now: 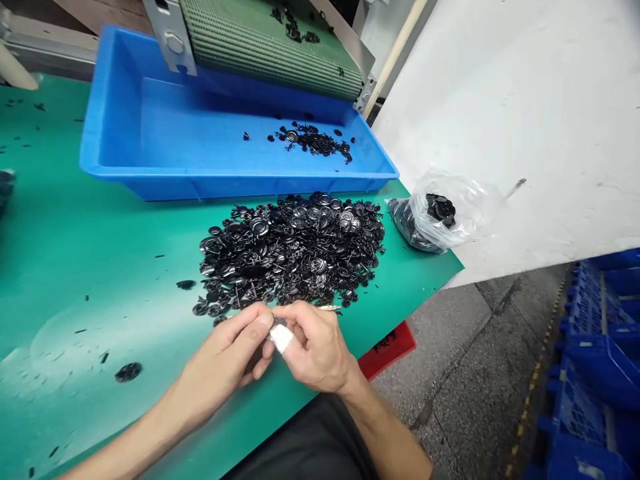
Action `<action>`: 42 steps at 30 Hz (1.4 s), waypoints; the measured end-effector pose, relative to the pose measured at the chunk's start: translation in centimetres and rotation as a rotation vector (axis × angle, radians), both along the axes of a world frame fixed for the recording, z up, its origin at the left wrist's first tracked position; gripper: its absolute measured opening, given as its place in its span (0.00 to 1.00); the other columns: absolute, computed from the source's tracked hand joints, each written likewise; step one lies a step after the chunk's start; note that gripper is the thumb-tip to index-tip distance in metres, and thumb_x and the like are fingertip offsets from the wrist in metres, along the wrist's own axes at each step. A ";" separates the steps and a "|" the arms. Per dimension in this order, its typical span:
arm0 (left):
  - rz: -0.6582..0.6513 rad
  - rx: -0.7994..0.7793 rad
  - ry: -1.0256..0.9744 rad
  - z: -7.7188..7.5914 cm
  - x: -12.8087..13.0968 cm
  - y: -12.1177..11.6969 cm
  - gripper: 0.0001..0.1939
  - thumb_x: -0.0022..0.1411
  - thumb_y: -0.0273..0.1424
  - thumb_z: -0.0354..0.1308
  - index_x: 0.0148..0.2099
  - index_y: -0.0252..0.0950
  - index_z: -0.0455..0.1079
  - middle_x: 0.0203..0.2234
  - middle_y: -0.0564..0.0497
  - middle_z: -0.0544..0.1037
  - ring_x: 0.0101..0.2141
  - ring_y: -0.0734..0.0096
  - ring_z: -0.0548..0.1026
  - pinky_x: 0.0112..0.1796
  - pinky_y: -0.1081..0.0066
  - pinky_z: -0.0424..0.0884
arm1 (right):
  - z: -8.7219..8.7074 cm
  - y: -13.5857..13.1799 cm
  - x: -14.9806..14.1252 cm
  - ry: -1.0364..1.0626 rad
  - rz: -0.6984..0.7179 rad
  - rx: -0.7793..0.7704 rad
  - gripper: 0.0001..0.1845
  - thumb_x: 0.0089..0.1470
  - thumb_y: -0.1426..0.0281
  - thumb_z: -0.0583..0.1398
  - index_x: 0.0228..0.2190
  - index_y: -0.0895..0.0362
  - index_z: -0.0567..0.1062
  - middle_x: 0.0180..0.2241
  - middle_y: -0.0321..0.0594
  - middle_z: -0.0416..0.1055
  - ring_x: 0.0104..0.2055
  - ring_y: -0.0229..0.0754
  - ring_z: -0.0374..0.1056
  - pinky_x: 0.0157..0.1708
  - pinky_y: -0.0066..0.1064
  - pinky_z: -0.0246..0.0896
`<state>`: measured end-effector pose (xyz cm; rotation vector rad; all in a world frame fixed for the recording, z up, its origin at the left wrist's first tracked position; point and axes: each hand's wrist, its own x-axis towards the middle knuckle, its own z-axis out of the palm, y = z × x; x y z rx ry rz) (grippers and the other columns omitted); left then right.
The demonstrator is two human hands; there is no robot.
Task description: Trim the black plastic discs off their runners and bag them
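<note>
A green mat [75,233] holds heaped black plastic parts [290,250], a blue tray [235,183], a clear bag [440,213].

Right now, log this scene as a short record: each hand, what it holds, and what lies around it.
Left hand: pinches a small dark part, mostly hidden
Right hand: on the same part, white wrap beside it
Nearest: pile of black parts on green mat
Beyond: blue plastic tray, a few black parts inside, below a green conveyor belt
Right: clear plastic bag holding black parts
Floor: blue crates
</note>
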<state>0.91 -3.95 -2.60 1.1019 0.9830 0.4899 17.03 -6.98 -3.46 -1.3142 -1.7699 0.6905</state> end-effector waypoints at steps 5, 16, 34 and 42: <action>0.033 0.003 0.019 0.1 0.2 0.0 0.25 0.64 0.52 0.50 0.26 0.38 0.62 0.13 0.57 0.65 0.16 0.77 0.58 0.17 0.77 0.54 | 0.1 0.5 -0.5 0.027 -0.063 -0.083 0.13 0.57 0.75 0.53 0.40 0.55 0.76 0.29 0.35 0.75 0.27 0.34 0.69 0.31 0.25 0.66; 0.085 -0.034 -0.069 0.5 0.6 -0.3 0.17 0.66 0.48 0.52 0.39 0.38 0.67 0.20 0.56 0.70 0.18 0.77 0.62 0.18 0.78 0.56 | 2.1 3.8 5.3 -0.459 -0.313 0.023 0.17 0.59 0.77 0.50 0.45 0.59 0.74 0.43 0.46 0.71 0.44 0.45 0.69 0.46 0.36 0.65; 0.183 -0.300 -0.416 0.9 0.0 1.0 0.13 0.63 0.41 0.59 0.43 0.38 0.73 0.35 0.45 0.80 0.21 0.74 0.70 0.15 0.78 0.67 | 2.7 3.8 4.8 -0.104 -0.314 -0.136 0.10 0.54 0.72 0.58 0.39 0.57 0.75 0.30 0.35 0.72 0.26 0.34 0.66 0.27 0.26 0.63; 0.188 -0.284 -0.422 1.1 -0.3 1.5 0.11 0.59 0.39 0.65 0.40 0.37 0.75 0.32 0.47 0.77 0.25 0.72 0.71 0.16 0.80 0.67 | 1.9 3.1 3.9 -0.150 -0.245 -0.103 0.09 0.57 0.73 0.56 0.39 0.56 0.74 0.34 0.39 0.75 0.34 0.39 0.72 0.35 0.30 0.70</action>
